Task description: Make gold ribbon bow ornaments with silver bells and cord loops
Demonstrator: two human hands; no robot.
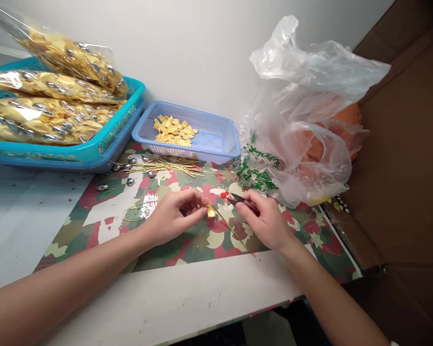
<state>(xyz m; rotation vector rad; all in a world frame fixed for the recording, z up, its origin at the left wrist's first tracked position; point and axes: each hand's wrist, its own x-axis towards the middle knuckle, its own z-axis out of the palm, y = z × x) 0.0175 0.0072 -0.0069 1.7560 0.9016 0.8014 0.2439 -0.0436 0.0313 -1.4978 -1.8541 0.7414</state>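
Note:
Between the thumb and forefinger of my left hand is a small gold ribbon bow. A thin gold cord runs from it down to the right across the table. My right hand is closed around dark scissors, their blades pointing left toward the bow without touching it. By the blade tips lies a small red piece. Another loop of gold cord rests left of my left hand. My right fingers partly cover the scissors' handles.
Behind my hands are a bundle of gold cords and several silver beads. A blue basket holds gold bows. At left, a turquoise basket carries filled clear bags. A crumpled plastic bag stands at right, beside cardboard.

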